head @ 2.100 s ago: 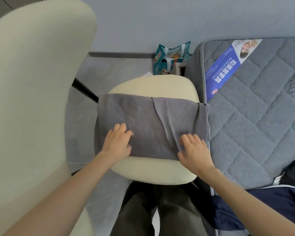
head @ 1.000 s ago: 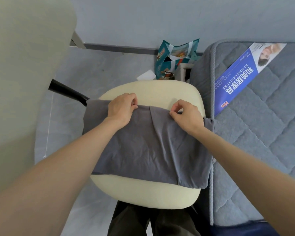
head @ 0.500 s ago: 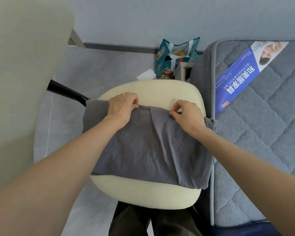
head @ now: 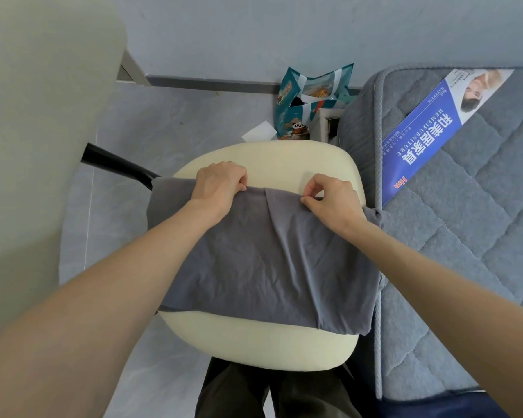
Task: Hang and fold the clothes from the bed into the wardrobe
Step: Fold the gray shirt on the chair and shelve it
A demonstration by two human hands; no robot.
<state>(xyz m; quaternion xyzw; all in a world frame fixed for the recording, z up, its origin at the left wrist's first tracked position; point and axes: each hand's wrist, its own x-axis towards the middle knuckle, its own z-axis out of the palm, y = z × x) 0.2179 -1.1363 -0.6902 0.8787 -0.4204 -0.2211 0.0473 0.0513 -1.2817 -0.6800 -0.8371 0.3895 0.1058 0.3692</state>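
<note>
My left hand (head: 221, 184) and right hand (head: 332, 200) each pinch the far edge of the grey garment (head: 254, 260), which lies flat across the cream chair seat (head: 254, 342) beside the mattress (head: 465, 236), likely ready to fold that edge toward me.

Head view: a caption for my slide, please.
Left hand and right hand pinch a cloth by its far edge on a chair.

Bright, soft and even, with faint shadows in the folds of the cloth (head: 254, 267). Sharp at centre; bowed and stretched toward the edges.
</note>
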